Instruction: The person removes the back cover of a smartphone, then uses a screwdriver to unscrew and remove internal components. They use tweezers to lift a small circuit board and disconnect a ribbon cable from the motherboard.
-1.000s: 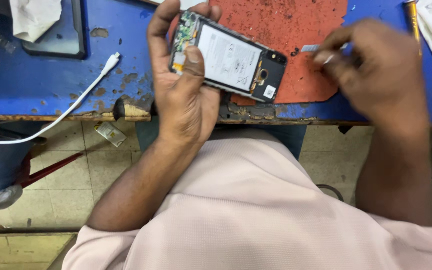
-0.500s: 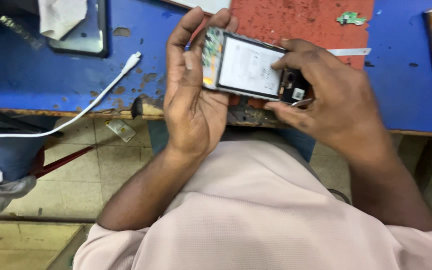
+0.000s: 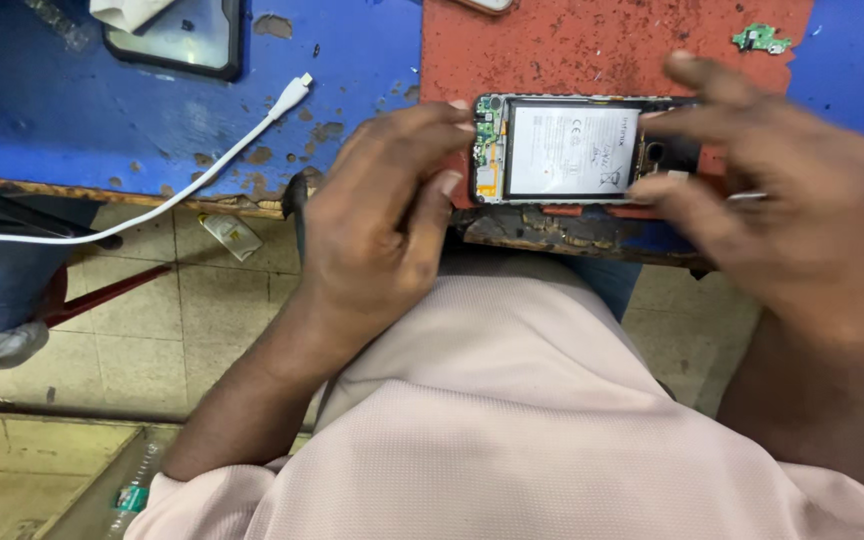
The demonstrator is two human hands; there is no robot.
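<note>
Opened phone (image 3: 577, 150) held flat over the bench edge, back cover removed. Compared with the view half a second earlier, in which we saw the phone raised and tilted in the air between both hands, it now lies nearly level on the red work mat (image 3: 592, 50), its long side running across the picture; we judge that the handling has passed from turning the device to working on its exposed interior. The left hand (image 3: 382, 230) is partly closed, its thumb and fingertips pinching the left end of the phone beside a narrow green circuit strip. The right hand (image 3: 772, 190) is blurred by motion; its fingers are curled over the right end near the round camera opening, and a thin metal tool (image 3: 747, 197) appears to pass under the fingers, though we cannot tell how firmly it is gripped. The interior shows a flat, pale grey rectangular battery with a smooth matt face, set in a dark frame with orange and green parts at the left. The mat is coarse, worn and speckled; the blue bench top (image 3: 152, 120) is chipped, with bare patches. A glossy white cable (image 3: 202, 180) trails across it toward the left, a second dark-framed device (image 3: 177, 35) lies near the upper left, and a small green board (image 3: 760, 38) rests at the mat's upper right corner.
</note>
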